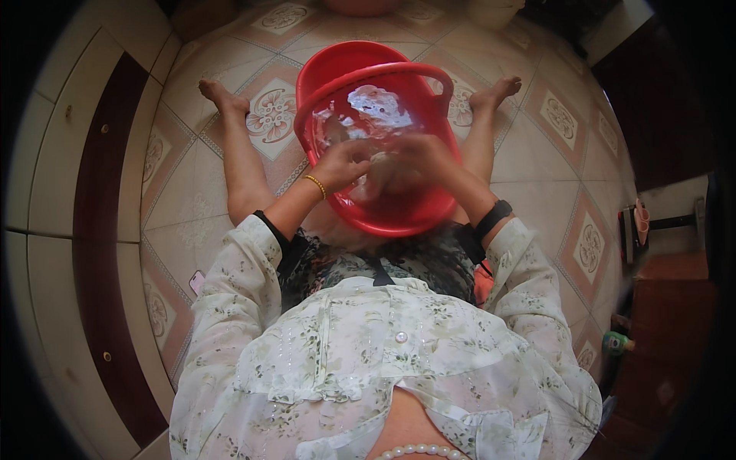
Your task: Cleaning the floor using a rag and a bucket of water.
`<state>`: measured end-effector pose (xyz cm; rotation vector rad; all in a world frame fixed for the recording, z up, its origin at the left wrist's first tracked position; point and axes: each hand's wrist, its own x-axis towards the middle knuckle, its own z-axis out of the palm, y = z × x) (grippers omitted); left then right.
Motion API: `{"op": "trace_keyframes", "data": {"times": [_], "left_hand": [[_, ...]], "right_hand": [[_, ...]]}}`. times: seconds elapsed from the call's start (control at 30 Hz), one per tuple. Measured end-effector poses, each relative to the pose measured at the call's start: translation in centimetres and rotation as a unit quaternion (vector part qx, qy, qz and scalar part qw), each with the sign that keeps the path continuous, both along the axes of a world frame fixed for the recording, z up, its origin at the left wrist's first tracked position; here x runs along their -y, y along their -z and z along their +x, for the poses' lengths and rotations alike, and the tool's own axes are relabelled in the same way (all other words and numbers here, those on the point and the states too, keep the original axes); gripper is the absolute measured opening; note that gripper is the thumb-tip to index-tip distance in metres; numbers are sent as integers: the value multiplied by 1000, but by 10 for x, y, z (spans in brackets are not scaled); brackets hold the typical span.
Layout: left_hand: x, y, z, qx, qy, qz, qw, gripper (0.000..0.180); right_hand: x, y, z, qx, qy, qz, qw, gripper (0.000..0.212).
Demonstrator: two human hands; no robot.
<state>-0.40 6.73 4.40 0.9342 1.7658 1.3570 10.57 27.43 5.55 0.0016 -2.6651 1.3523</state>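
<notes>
A red plastic tub (337, 52) stands on the floor between my legs, with a raised red handle (383, 69) across its far part. Water (379, 105) inside it throws back a bright white glare. Over the near half of the tub is my left hand (345, 162), its fingers curled inward. Close beside it, my right hand (423, 156) is smeared by motion, so its fingers cannot be made out. Something pale and blurred lies below and between the hands; its kind does not show.
My bare legs (247, 157) stretch out on both sides of the tub over patterned tiles. A phone (197, 282) lies on the floor at left, beside pale cabinets (57, 138). A green bottle (616, 343) is at right. Another red basin (360, 6) shows at the far edge.
</notes>
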Motion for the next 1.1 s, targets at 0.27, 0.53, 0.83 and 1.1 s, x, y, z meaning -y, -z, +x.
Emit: {"op": "trace_keyframes", "data": {"times": [0.27, 0.53, 0.83, 1.1], "left_hand": [[-2, -14, -4, -118, -24, 60, 991, 14], [-13, -8, -13, 9, -48, 16, 999, 8], [8, 19, -19, 423, -52, 120, 897, 8], [13, 21, -15, 456, -32, 141, 878, 8]], "right_hand": [[14, -21, 10, 61, 18, 100, 993, 19], [9, -4, 7, -31, 45, 27, 998, 15], [40, -25, 17, -118, 73, 88, 986, 9], [54, -20, 9, -104, 59, 4, 993, 12]]}}
